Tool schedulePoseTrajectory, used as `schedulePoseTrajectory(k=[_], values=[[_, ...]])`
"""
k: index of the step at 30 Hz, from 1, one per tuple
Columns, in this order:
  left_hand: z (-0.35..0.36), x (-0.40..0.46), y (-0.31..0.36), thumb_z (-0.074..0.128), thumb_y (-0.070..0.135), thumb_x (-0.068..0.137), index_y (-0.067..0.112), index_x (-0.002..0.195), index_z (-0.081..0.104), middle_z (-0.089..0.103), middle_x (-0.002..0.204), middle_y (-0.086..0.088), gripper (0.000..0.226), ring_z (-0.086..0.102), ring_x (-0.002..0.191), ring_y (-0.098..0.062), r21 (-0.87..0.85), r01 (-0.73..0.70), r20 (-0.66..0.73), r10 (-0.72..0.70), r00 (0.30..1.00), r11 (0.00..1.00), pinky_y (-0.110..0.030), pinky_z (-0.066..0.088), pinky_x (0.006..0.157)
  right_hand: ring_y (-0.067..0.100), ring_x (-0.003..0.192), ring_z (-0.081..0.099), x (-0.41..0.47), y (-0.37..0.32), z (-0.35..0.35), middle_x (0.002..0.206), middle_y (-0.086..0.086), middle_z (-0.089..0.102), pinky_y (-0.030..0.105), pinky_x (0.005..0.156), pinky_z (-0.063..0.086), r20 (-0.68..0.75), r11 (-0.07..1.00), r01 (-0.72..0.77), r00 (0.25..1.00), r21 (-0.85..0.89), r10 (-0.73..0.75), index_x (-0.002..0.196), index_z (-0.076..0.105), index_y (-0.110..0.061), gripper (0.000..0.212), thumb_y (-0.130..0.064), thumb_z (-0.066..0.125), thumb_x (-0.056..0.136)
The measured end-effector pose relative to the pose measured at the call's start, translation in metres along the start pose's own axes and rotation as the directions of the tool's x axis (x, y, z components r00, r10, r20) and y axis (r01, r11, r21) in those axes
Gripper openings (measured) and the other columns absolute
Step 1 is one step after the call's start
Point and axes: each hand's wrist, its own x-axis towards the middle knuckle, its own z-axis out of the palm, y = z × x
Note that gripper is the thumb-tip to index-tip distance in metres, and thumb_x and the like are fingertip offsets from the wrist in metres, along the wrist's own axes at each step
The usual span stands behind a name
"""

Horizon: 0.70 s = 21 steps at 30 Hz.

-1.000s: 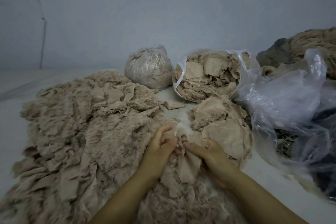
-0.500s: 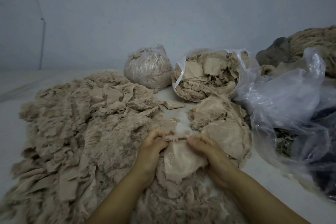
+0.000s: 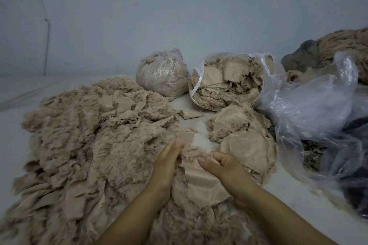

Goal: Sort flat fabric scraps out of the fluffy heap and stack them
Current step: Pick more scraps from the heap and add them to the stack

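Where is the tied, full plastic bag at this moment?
In the head view, the tied plastic bag stands centre-back near the wall, directly left of the open bag of scraps.

Your only bare strip of surface (image 3: 199,135) runs between the fluffy heap (image 3: 89,145) on your left and the stack of flat scraps (image 3: 245,145) on your right. A loose scrap (image 3: 188,114) lies across its far end. Beyond that, two stuffed bags (image 3: 162,73) block the way. Crumpled clear plastic (image 3: 310,109) crowds your right side.
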Motion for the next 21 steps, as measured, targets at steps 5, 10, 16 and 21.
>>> schedulePoseTrajectory(k=[5, 10, 16, 21], values=[[0.0022, -0.0005, -0.0008, 0.055, 0.018, 0.094, 0.023, 0.069, 0.066, 0.061, 0.061, 0.009, 0.028, 0.055, 0.056, -0.006, 0.284, -0.142, -0.043, 0.16, 0.986, 0.948, -0.018, 0.044, 0.053, 0.011, 0.051, 0.044, -0.0012, 0.0009, 0.0031, 0.056, 0.0, 0.051, 0.02, 0.049, 0.036, 0.062, 0.999, 0.005, 0.998, -0.034, -0.003, 0.062, 0.063, -0.017, 0.026, -0.02, 0.065, 0.088], [-0.0069, 0.0056, 0.0063, 0.043, 0.024, 0.099, 0.006, 0.074, 0.052, 0.043, 0.041, 0.006, 0.032, 0.037, 0.035, -0.005, 0.077, -0.027, -0.213, 0.043, 0.976, 0.997, -0.017, 0.034, 0.037, 0.006, 0.045, 0.045, -0.0011, -0.0015, 0.0, 0.05, -0.006, 0.051, 0.019, 0.046, 0.036, 0.06, 1.0, -0.005, 0.998, -0.02, 0.006, 0.053, 0.061, -0.023, 0.034, -0.023, 0.066, 0.087], [0.0007, -0.0002, 0.0016, 0.06, 0.028, 0.088, 0.012, 0.066, 0.064, 0.056, 0.054, 0.001, 0.027, 0.049, 0.045, -0.009, 0.224, -0.088, -0.002, 0.091, 0.996, 0.97, -0.019, 0.04, 0.044, 0.01, 0.049, 0.049, -0.001, -0.002, -0.0003, 0.053, -0.004, 0.054, 0.019, 0.047, 0.039, 0.035, 1.0, 0.011, 0.999, 0.022, -0.012, 0.06, 0.058, -0.019, 0.028, -0.022, 0.065, 0.086], [0.0002, -0.0033, 0.0024, 0.062, 0.017, 0.088, 0.017, 0.066, 0.07, 0.057, 0.049, 0.007, 0.024, 0.048, 0.042, -0.003, 0.243, -0.131, 0.094, 0.111, 0.989, 0.961, -0.014, 0.037, 0.041, 0.012, 0.061, 0.048, -0.0064, -0.0055, 0.0061, 0.065, -0.001, 0.051, 0.023, 0.057, 0.039, 0.083, 0.998, 0.024, 0.996, -0.056, -0.019, 0.07, 0.055, -0.016, 0.033, -0.046, 0.067, 0.077]])
